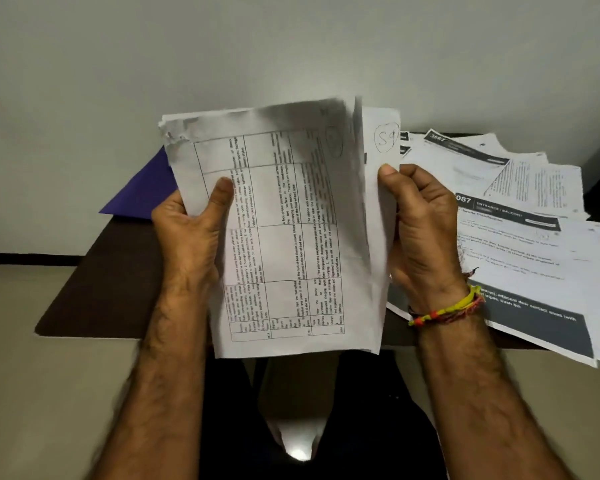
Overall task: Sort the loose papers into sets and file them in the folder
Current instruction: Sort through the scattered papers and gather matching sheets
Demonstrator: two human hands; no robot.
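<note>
Both hands are holding a thin, floppy sheaf of papers [284, 230] above the bench [118, 271], the left hand [187, 233] pinching its left edge and the right hand [419, 230] pinching the right-hand sheets, likeliest steadied at both edges.

dark brown table [111, 271], pale wall [222, 46], beige floor [66, 393]

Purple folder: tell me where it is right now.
In the head view the purple folder lies on the dark table, far left, partly hidden behind the sheets held up in the left hand.
</note>
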